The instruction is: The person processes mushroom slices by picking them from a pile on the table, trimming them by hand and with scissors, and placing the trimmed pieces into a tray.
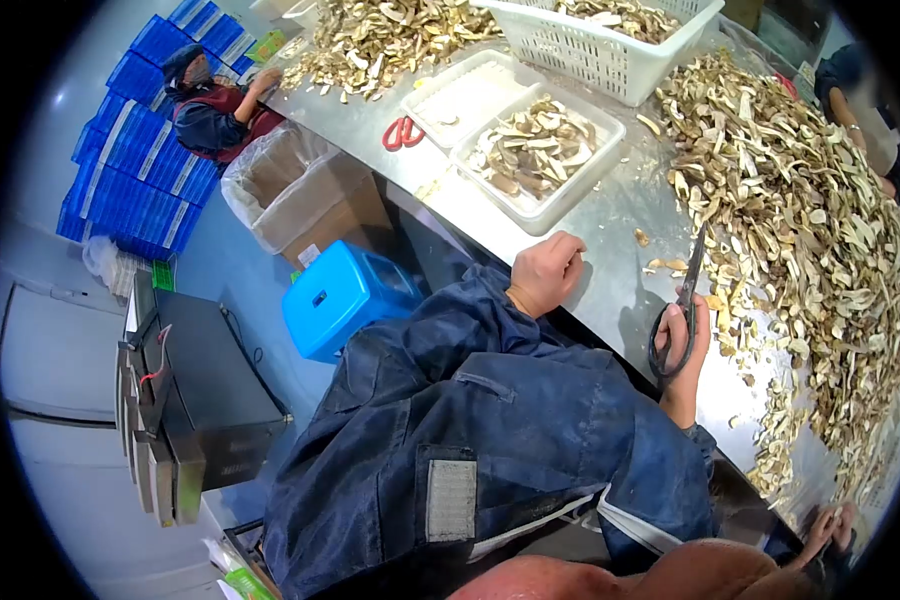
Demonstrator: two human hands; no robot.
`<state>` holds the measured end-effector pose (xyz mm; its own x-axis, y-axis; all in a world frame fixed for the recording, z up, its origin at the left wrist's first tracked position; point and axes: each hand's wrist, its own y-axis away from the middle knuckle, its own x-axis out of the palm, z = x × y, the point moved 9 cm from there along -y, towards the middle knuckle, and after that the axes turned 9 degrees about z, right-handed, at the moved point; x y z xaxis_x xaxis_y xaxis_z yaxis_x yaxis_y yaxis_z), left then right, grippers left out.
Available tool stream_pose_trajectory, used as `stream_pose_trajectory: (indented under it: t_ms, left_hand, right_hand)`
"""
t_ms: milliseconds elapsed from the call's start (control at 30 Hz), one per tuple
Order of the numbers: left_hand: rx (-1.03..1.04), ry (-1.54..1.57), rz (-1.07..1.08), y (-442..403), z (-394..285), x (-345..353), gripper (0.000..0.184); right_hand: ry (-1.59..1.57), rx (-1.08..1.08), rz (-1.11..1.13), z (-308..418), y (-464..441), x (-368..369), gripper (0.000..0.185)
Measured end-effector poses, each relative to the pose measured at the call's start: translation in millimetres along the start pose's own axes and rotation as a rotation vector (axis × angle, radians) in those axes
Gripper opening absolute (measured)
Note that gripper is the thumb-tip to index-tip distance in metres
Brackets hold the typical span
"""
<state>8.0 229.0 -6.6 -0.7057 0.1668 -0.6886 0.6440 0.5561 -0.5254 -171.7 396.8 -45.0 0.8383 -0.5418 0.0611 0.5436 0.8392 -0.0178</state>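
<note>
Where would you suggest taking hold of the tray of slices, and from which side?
I'd grip the tray of slices by its near and far rims, coming from above. Its sides stand up around the heap, while the neighbouring tray crowds its left side. Keep it level, as the slices lie loose.

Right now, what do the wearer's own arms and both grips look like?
Left sleeve and right sleeve: long, loose, creased dark navy cloth, reaching about to the wrists. Thin white trim crosses near the right elbow. The jacket carries a pale grey rectangular patch. Left grip and right grip are bare, no gloves. No cables visible on them.
</note>
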Motion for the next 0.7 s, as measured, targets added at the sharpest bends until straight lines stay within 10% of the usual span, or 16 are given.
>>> stream_pose_trajectory:
  t_ms: [400, 533, 700]
  left_hand:
    - [-0.139, 0.232, 0.151, 3, 24, 24, 0.009]
    - [-0.537, 0.775, 0.336, -18, 47, 48, 0.015]
    - [0.035, 0.184, 0.448, -129, -19, 79, 0.022]
  right_hand:
    - [-0.624, 0.47, 0.219, -24, -20, 66, 0.033]
    - [-0.743, 0.478, 0.125, -33, -36, 56, 0.027]
    - [-0.771, 0.369, -0.036, -36, -27, 12, 0.031]
